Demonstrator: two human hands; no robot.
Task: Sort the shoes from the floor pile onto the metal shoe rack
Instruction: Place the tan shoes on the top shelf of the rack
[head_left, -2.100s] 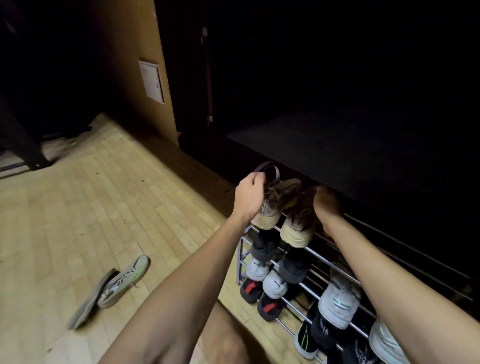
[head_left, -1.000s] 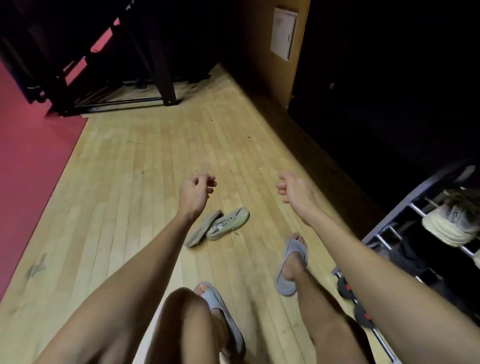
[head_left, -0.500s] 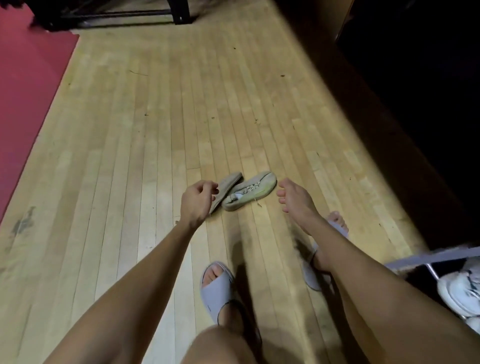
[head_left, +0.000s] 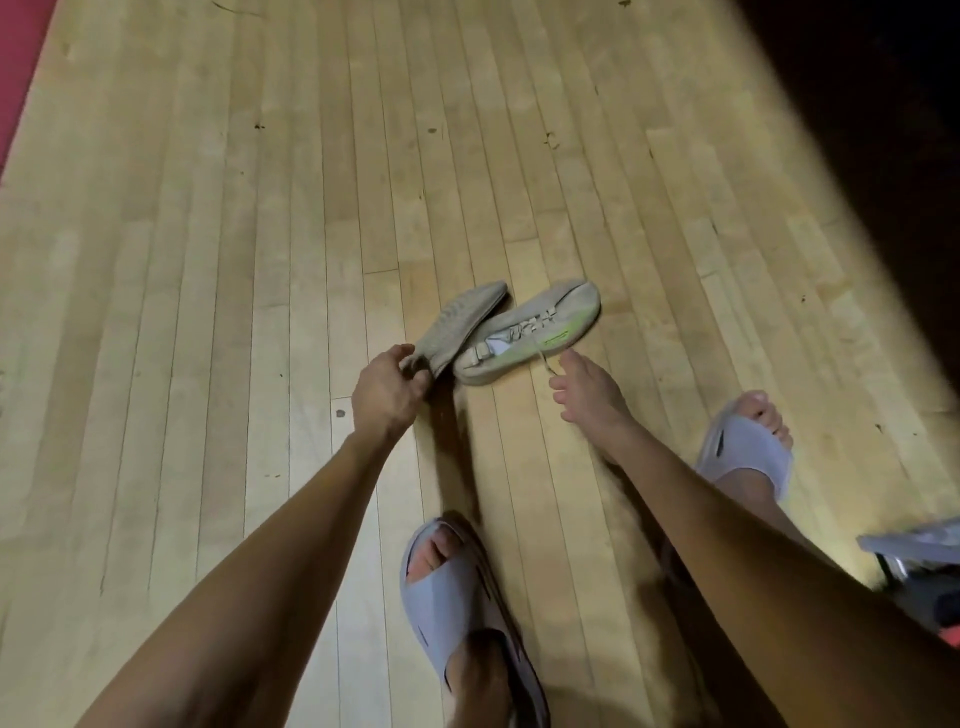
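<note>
Dim warm light; dark right corner; soft blur.

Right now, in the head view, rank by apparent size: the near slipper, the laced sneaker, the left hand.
1. Near slipper, though it is closest to the camera.
2. Laced sneaker.
3. Left hand, its grip on the other sneaker's heel.

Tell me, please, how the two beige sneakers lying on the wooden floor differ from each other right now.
The left sneaker lies tipped over, showing its sole; the right sneaker shows its upper, laces and a green side stripe. The left hand grips the left sneaker's heel end; the right hand only nears the right sneaker. Both are beige and lie touching.
</note>
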